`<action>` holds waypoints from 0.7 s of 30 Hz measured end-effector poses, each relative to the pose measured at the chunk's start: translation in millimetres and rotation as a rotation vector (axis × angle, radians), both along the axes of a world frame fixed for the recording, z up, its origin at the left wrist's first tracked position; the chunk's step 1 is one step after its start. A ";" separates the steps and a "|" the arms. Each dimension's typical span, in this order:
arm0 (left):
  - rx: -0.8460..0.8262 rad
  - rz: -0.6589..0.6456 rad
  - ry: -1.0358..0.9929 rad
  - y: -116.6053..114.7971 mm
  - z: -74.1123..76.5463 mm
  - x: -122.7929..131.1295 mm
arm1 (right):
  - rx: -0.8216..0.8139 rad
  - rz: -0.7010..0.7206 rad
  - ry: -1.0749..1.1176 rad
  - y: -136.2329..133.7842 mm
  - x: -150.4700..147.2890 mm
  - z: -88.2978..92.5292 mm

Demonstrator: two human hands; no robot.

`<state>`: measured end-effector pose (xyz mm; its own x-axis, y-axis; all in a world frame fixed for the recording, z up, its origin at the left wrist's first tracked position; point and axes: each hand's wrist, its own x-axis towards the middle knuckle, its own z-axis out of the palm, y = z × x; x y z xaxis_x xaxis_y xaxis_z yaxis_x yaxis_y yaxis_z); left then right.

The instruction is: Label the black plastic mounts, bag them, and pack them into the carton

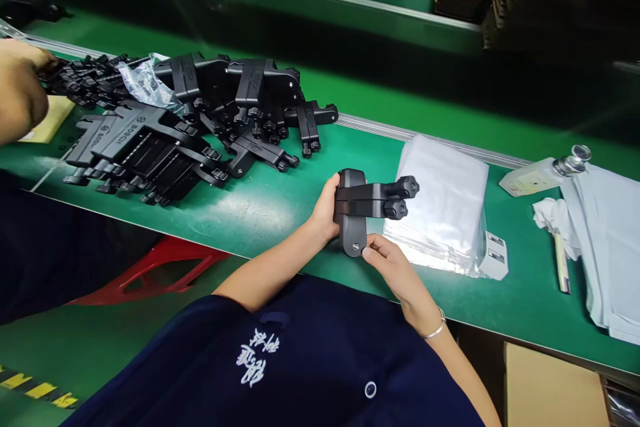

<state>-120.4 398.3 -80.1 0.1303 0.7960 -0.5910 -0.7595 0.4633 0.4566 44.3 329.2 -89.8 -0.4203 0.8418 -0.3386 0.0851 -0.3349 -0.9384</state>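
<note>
Bracket [353, 205] of black plastic with two lobed knobs [399, 209] sits gripped in our left hand [327, 208], our right hand [393, 267] pinching its rounded lower end [353, 237].

On my head feed, I've got the left hand [327, 213] gripping a black bracket [351, 213] by the left edge of the plastic bag stack [445, 193], with the right hand [393, 260] touching its near end. Well left of the stack I see a bracket heap [183, 130] and, farther left, a co-worker's hand [23, 90]. Right of it: bottle [535, 177], marker [561, 263], white sheets [613, 247].
</note>
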 end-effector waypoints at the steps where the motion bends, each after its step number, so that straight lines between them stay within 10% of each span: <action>1: 0.008 -0.001 -0.024 0.5 0.0 0.4 | -0.008 -0.007 0.005 0.1 -5.3 2.1; 8: -0.014 0.021 0.027 0.5 -6.3 -1.0 | 0.037 -0.026 -0.017 -0.3 -6.3 3.6; 13: 0.165 -0.009 0.247 -9.3 -3.6 1.7 | 0.225 -0.440 0.148 -0.2 19.1 8.4; 21: 0.843 -0.704 0.390 -21.9 21.1 3.1 | 0.027 -0.636 0.310 10.7 39.1 -19.8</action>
<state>-117.3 376.4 -59.1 0.6257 0.7801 -0.0068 -0.1956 0.1653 0.9667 83.4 339.9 -109.6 0.0822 0.9626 -0.2582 -0.3920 -0.2069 -0.8964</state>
